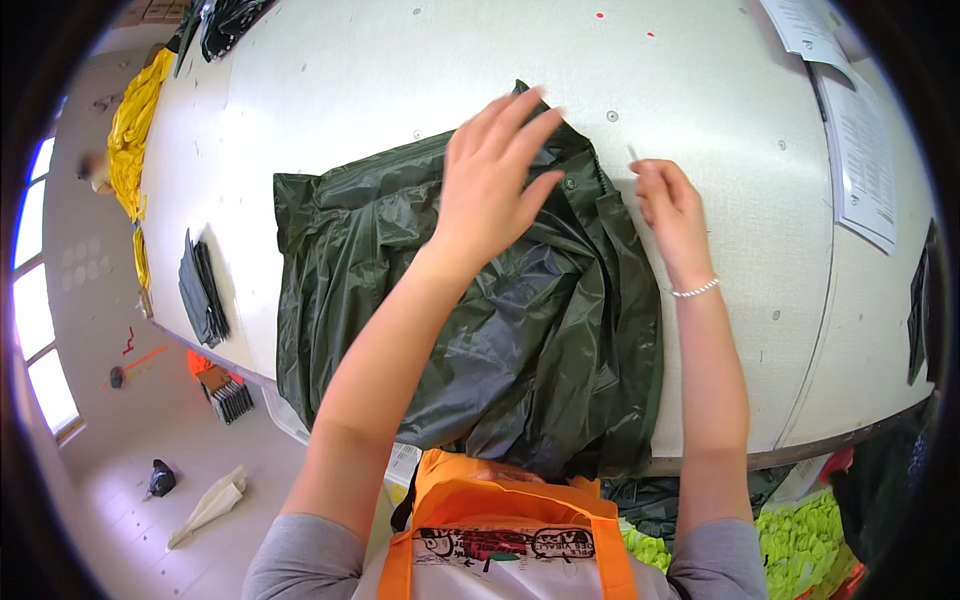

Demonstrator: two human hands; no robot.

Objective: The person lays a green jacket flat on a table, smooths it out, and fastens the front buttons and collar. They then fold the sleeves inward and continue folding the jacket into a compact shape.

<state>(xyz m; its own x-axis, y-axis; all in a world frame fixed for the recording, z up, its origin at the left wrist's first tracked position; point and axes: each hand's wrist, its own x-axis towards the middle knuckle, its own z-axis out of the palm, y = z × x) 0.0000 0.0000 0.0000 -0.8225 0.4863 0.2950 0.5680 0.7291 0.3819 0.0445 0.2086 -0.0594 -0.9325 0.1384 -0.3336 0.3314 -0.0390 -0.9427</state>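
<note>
A dark green, shiny waterproof garment (470, 340) lies folded and wrinkled on the white table (350, 90), its near edge reaching the table's front. My left hand (488, 180) is over the garment's upper part with its fingers spread, slightly blurred; whether the palm presses on the cloth I cannot tell. Just right of the garment, my right hand (672, 205) pinches a thin, pale sliver-like piece (632, 153) that points up from the fingertips. It is too small and blurred to name. A snap-like dot shows on the garment near my left thumb.
Printed sheets (860, 150) lie at the right edge. A small stack of dark folded pieces (204, 290) rests at the left, near yellow cloth (135, 130) along the table's side. Bright yellow-green cloth (800, 540) fills the space below the table. A carton (222, 385) stands on the floor.
</note>
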